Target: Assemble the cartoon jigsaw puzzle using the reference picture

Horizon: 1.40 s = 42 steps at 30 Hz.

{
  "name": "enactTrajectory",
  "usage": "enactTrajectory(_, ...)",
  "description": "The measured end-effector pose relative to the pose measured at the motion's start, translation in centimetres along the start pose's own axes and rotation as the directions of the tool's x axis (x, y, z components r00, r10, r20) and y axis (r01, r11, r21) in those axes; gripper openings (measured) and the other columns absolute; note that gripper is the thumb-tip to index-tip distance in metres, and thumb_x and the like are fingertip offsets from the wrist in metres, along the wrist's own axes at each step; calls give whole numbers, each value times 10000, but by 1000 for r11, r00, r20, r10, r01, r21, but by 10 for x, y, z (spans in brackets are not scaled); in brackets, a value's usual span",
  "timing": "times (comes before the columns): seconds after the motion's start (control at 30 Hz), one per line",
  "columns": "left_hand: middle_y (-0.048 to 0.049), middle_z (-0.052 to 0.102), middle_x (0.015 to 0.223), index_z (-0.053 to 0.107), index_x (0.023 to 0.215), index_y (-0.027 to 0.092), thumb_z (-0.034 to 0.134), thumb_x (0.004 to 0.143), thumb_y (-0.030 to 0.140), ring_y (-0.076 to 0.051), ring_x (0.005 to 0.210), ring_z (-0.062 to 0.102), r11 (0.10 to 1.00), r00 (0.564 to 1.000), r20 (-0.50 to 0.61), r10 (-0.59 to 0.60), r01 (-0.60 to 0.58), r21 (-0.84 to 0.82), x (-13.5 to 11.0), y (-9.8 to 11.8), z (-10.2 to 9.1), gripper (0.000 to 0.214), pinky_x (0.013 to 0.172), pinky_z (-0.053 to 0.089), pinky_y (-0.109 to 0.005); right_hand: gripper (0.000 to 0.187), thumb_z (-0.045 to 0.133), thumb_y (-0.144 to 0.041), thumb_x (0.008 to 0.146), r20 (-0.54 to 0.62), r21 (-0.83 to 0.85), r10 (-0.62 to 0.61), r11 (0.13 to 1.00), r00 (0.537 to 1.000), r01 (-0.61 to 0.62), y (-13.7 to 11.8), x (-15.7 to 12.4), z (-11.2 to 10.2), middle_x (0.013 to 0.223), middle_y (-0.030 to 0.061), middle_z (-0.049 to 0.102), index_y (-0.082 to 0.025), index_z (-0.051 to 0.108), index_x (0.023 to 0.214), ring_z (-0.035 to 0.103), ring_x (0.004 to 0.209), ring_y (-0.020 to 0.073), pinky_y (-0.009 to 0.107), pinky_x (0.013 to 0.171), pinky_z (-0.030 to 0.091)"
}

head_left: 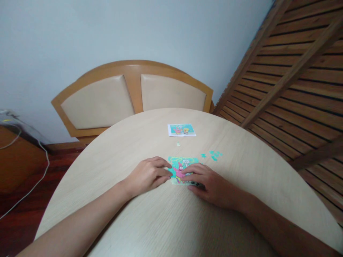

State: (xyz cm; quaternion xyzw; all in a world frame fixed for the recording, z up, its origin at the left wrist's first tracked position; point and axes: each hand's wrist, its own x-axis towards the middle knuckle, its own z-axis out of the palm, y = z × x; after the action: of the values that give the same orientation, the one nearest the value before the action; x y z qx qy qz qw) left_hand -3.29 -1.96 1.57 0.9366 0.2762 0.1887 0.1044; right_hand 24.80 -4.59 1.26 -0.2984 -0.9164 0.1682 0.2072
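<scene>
A partly joined jigsaw puzzle [178,172] lies flat on the table, with a pink starfish figure and a pale squid-like figure on a turquoise ground. My left hand [150,173] rests at its left edge, fingertips touching the border, fingers stretched and holding nothing. Over the right part lies my right hand [211,184], its fingers spread across the surface and covering much of that side. Several loose turquoise puzzle pieces [214,156] are scattered just beyond the right hand. One pale loose piece [178,144] sits above the puzzle.
Farther back on the round wooden table [128,142] lies a printed reference picture [182,130] with similar cartoon figures. A padded headboard-like panel [171,91] stands behind the table against the wall. Wooden slats [294,71] rise at right; a white cable [45,167] hangs at left.
</scene>
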Motion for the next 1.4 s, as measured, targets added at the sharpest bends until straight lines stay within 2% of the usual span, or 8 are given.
enactTrajectory(0.33, -71, 672, 1269, 729, 1132, 225, 506, 1025, 310, -226, 1213, 594, 994, 990, 91, 107, -105, -30, 0, -2, -11, 261, 1095, 465, -402, 300, 590, -260, 961, -12, 9, -11, 1000, 1000, 11, -2, 2, -2, 1271, 98, 670, -231, 680, 1246, 604, 1168, 221, 419, 1035, 466)
enactTrajectory(0.43, -50, 655, 1336, 720, 1154, 223, 492, 1028, 275, -219, 1241, 602, 992, 985, 121, 125, -120, -42, 0, -4, -14, 265, 1154, 424, -418, 254, 550, -286, 983, -103, -1, 73, 997, 992, -73, 8, 0, -13, 1205, 89, 696, -225, 707, 1174, 631, 1111, 205, 381, 992, 493)
enactTrajectory(0.5, -42, 625, 1381, 712, 1177, 221, 480, 1029, 256, -225, 1278, 584, 990, 980, 146, 137, -133, -38, 0, -5, -15, 278, 1160, 423, -423, 236, 538, -296, 974, -217, -59, 225, 968, 950, -242, 24, -6, -26, 1108, 91, 719, -199, 727, 1076, 650, 1045, 216, 384, 953, 508)
enactTrajectory(0.63, -45, 601, 1409, 663, 1291, 246, 507, 1010, 246, -235, 1333, 542, 989, 978, 149, 148, -146, -28, -3, -8, -13, 322, 1167, 420, -438, 224, 574, -291, 879, -368, -138, 512, 795, 776, -591, 66, -30, -53, 987, 99, 738, -182, 752, 959, 678, 899, 245, 399, 854, 526)
enactTrajectory(0.67, -50, 593, 1417, 642, 1324, 249, 515, 1007, 252, -236, 1339, 537, 989, 978, 143, 149, -147, -25, -4, -8, -11, 341, 1169, 417, -439, 235, 575, -312, 868, -388, -127, 567, 748, 727, -651, 73, -35, -57, 957, 101, 741, -178, 756, 933, 681, 854, 245, 385, 801, 530)
enactTrajectory(0.73, -61, 559, 1452, 600, 1377, 248, 525, 1005, 268, -243, 1362, 512, 989, 980, 130, 148, -148, -14, -5, -9, -8, 380, 1174, 410, -445, 276, 577, -380, 868, -382, -106, 611, 716, 693, -690, 81, -41, -62, 959, 100, 744, -182, 762, 926, 681, 835, 244, 364, 756, 524)
enactTrajectory(0.9, -79, 512, 1491, 548, 1429, 224, 523, 1000, 266, -252, 1392, 477, 990, 982, 136, 129, -134, 33, -5, -6, -3, 432, 1184, 392, -452, 339, 632, -516, 828, -349, -136, 634, 695, 691, -706, 69, -35, -55, 844, 78, 726, -195, 741, 832, 659, 748, 227, 324, 661, 485)
enactTrajectory(1.4, -74, 537, 1468, 512, 1460, 216, 485, 989, 184, -206, 1383, 491, 989, 989, 83, 126, -118, -94, -3, -14, 5, 473, 1192, 388, -417, 266, 604, -394, 793, -244, -75, 658, 719, 712, -691, 60, -28, -47, 721, 61, 697, -166, 724, 856, 627, 632, 199, 301, 599, 467)
